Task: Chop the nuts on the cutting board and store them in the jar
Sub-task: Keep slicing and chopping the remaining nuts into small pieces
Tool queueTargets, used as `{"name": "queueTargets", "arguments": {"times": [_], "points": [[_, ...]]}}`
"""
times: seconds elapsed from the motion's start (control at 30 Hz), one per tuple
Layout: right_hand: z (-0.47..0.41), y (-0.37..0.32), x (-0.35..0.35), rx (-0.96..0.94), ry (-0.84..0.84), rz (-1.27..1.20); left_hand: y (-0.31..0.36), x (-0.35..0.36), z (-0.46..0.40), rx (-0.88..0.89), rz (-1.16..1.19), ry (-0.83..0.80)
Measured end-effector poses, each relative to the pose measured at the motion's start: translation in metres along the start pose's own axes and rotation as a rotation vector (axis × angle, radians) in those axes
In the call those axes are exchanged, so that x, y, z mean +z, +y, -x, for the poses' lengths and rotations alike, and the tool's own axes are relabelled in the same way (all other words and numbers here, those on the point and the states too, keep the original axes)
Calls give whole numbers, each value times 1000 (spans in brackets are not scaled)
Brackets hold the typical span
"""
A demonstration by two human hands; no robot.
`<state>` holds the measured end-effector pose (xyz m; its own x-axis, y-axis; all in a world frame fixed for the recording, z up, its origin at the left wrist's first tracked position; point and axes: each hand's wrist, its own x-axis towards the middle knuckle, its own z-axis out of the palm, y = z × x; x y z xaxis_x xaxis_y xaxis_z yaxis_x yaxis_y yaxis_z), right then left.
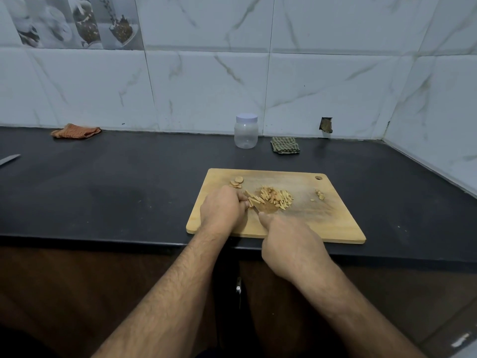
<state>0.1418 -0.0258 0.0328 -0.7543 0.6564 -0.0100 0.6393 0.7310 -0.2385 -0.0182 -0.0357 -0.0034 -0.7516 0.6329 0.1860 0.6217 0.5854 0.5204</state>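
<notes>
A wooden cutting board (322, 220) lies at the counter's front edge. A pile of nut slivers (275, 197) sits in its middle, a few whole nuts (237, 182) near its far left corner, and some bits (320, 194) to the right. My left hand (223, 209) presses its fingertips on nuts at the pile's left side. My right hand (289, 241) grips a knife (255, 208); only a short piece of blade shows between the hands. A clear plastic jar (246, 131) with a pale lid on stands by the wall behind the board.
A green checked cloth (285, 145) lies right of the jar and an orange cloth (76, 131) at the back left. A second knife blade (9, 159) pokes in at the left edge. The black counter (116, 189) meets tiled walls behind and at the right.
</notes>
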Motion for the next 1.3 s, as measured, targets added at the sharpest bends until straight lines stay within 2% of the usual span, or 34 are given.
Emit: {"name": "queueTargets", "arguments": {"times": [0.6,0.87,1.07,1.3], "points": [[-25,-7,-1,-18,54,-63,-3,0,2,-49,135,44],[-29,-10,0,-14,41,-30,-4,1,-1,-58,126,26],[-35,-16,-5,24,-30,-12,-3,-1,-4,-78,139,16],[-3,1,3,5,-45,-20,0,-3,-1,-79,141,21]]}}
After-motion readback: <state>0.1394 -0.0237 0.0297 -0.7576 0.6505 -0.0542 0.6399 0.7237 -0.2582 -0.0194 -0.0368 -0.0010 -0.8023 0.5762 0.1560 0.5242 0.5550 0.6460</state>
